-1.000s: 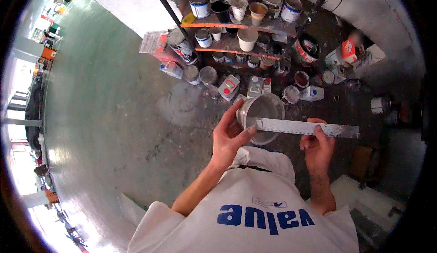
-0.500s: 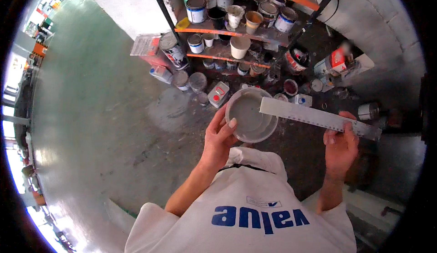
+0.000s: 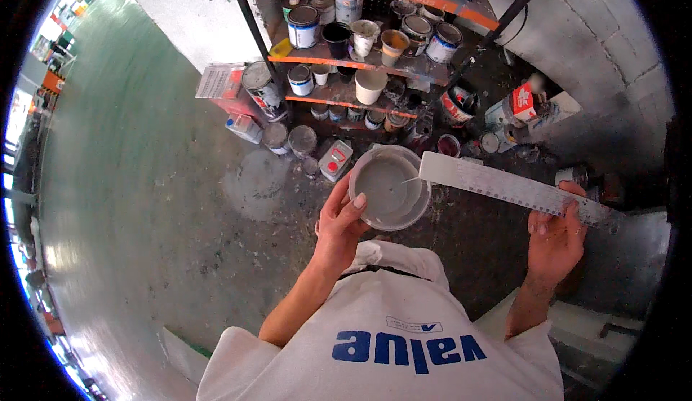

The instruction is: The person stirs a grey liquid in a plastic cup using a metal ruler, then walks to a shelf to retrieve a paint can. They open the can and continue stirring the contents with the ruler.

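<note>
- Grey, paint-spotted workshop floor (image 3: 238,257) spreads below both hands; drips would land there, so work over the tub.
- Near, left of centre, the left hand (image 3: 336,234) grips a round, translucent plastic tub (image 3: 401,223) of smooth grey liquid (image 3: 380,188): thumb over the rim, fingers curled around the outside, partly hidden. Holding it level should prevent slopping.
- Near, on the right, the right hand (image 3: 556,242) pinches a long, flat, white marked strip (image 3: 497,184) by its right part, between thumb and fingers; light, steady pressure should do.
- The strip's left end overlaps the tub's right rim, a thin strand running from it toward the liquid; I cannot tell whether they touch. Best to bring that end well inside and let it drain slowly.
- Far, a grey rectangular can with a red cap (image 3: 336,159) and orange-edged shelves (image 3: 353,101) stand beyond the tub.
</note>
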### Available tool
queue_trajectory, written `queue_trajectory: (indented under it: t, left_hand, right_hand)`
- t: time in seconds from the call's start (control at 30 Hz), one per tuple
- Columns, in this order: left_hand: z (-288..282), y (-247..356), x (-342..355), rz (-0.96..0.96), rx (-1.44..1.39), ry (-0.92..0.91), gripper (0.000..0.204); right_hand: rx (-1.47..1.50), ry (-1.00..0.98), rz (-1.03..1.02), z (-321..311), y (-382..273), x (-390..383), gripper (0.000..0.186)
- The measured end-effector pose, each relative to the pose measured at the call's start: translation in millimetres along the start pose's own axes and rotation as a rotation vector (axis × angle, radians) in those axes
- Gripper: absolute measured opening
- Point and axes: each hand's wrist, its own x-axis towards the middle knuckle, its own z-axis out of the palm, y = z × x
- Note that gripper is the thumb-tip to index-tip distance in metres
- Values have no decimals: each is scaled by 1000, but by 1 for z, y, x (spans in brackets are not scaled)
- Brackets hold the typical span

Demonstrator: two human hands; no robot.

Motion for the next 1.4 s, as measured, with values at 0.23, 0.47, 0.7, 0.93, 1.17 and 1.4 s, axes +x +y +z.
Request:
queue_trajectory:
  t: [0.23, 0.47, 0.7, 0.93, 1.17, 1.4]
  left_hand:
    - [5, 3, 6, -18, 23, 5, 72]
    - [11, 2, 8, -17, 12, -47, 71]
    - [12, 2, 8, -48, 1, -50, 71]
    - [15, 3, 6, 69, 74, -97, 77]
    - [28, 20, -2, 401, 318, -150, 93]
    - [41, 24, -24, 477, 540, -102, 96]
  right_hand:
    - [-18, 74, -63, 4, -5, -2, 36]
    - [-25, 63, -71, -2, -11, -6, 37]
    - [-28, 11, -89, -3, -16, -7, 37]
    - [-249, -137, -122, 5, -6, -16, 34]
    - [-659, -436, -377, 32, 20, -24, 30]
    - [49, 195, 365, 42, 62, -58, 33]
